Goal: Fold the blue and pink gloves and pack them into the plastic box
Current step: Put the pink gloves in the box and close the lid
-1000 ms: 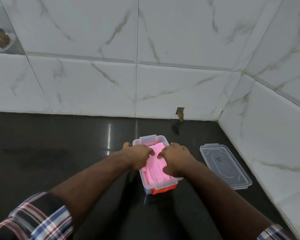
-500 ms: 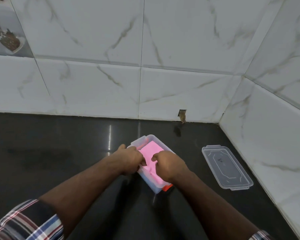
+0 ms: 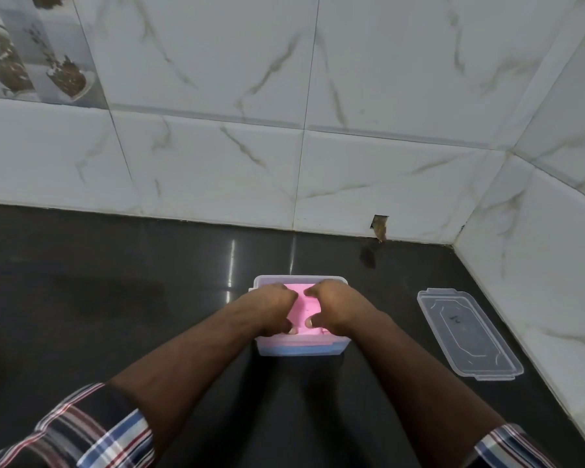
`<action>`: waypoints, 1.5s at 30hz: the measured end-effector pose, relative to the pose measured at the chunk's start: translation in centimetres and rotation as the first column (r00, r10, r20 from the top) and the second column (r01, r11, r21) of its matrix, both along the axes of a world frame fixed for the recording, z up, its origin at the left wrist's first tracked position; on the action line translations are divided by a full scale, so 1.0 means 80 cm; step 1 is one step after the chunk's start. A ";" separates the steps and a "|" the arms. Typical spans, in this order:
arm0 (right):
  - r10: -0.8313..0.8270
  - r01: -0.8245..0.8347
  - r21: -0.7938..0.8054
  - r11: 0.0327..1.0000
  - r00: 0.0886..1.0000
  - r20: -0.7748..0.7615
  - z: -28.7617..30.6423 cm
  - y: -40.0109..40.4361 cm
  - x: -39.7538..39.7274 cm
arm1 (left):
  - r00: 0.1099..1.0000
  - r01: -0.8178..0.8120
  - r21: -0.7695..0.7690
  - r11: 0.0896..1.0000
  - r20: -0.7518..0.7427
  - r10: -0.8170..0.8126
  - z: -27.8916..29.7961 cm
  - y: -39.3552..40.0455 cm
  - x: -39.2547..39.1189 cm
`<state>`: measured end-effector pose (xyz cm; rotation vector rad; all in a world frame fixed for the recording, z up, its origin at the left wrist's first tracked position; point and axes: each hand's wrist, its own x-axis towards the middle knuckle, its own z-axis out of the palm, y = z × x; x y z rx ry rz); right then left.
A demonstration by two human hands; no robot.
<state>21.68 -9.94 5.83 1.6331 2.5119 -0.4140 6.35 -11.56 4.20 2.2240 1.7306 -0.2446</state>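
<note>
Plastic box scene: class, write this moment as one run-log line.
stage: packing | both hands, left hand and right hand, press pink glove into plastic box | blue layer beneath | lid off, lying right

Low in the middle of the frame, a clear plastic box (image 3: 301,349) sits on the dark table (image 3: 115,298). The left hand (image 3: 267,309) and right hand (image 3: 335,307) press down on the pink glove (image 3: 306,307) inside; blue shows beneath it. At right lies the clear lid (image 3: 468,334), apart.
</note>
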 end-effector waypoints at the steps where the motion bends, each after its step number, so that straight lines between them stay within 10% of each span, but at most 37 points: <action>1: 0.017 -0.014 -0.029 0.999 0.997 0.079 0.001 0.004 -0.003 | 0.999 -0.003 -0.017 1.000 -0.032 0.003 -0.003 0.004 0.003; 8: 0.132 -0.101 -0.109 0.989 0.934 0.332 -0.002 0.021 -0.017 | 0.990 0.055 0.085 0.995 -0.131 -0.044 -0.021 0.015 0.008; 23: 0.099 -0.097 -0.026 0.995 0.988 0.121 -0.033 0.017 -0.010 | 0.940 0.195 0.219 0.956 -0.320 -0.118 -0.057 0.029 0.014; 31: 0.092 -0.072 -0.108 0.992 0.976 0.199 -0.007 0.010 -0.010 | 0.986 0.093 0.054 0.994 -0.147 -0.084 -0.016 0.029 0.016; 38: -0.147 0.203 0.155 0.967 0.938 -0.314 0.014 0.001 0.047 | 0.957 -0.103 0.388 0.916 0.291 -0.016 -0.009 0.008 0.064; 45: -0.362 0.434 0.177 0.883 0.871 -0.331 -0.017 0.001 0.148 | 0.909 -0.035 0.439 0.898 0.388 -0.155 -0.020 -0.003 0.179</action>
